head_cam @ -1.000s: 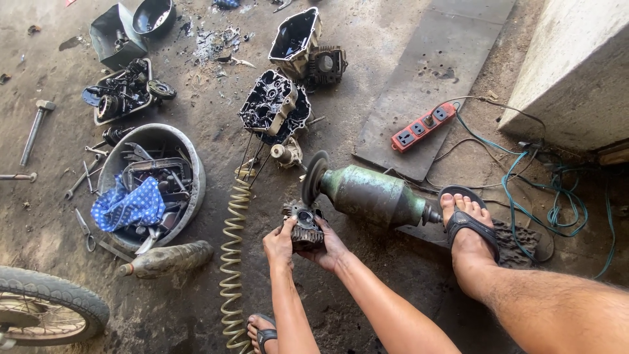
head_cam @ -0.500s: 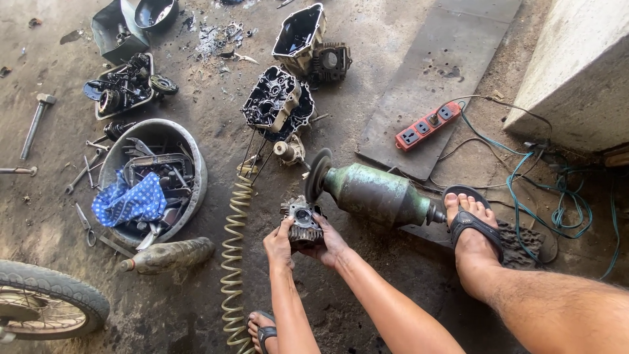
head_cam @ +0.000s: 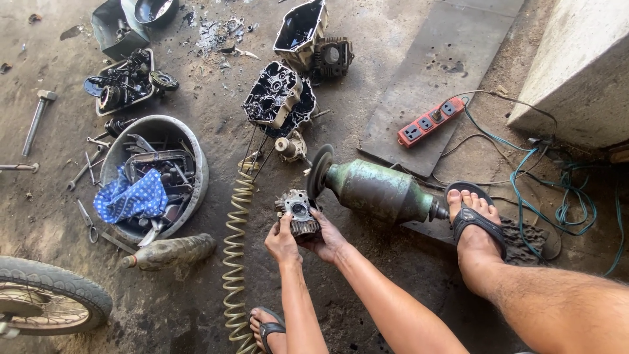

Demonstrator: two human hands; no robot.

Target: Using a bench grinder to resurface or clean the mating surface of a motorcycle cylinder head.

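We hold a small engine part (head_cam: 298,213), a grimy grey metal casting with cooling fins along its lower side and a round bright port facing up at us. It sits between our two hands just above the concrete floor (head_cam: 406,72), right beside the dark disc at the front of a green bench grinder (head_cam: 377,190) that lies on its side.

Our left hand (head_cam: 283,241) is clamped on the part's near left side, thumb up along its edge. Our right hand (head_cam: 327,239) cups it from below and from the right, fingers closed around it. The part stands out past both grips, toward the grinder's disc; whether it touches the disc we cannot tell.

The floor is stained, oily and dusty. Our right foot in a black sandal (head_cam: 475,219) rests by the grinder's rear end. A yellowed coiled hose (head_cam: 237,255) runs just left of our hands. Farther left stand a metal basin (head_cam: 193,154) of tools with a blue dotted cloth (head_cam: 131,196), a dirty bottle (head_cam: 173,250) and a tyre (head_cam: 52,295). Beyond lie black engine cases (head_cam: 278,98) and a red power strip (head_cam: 430,120).
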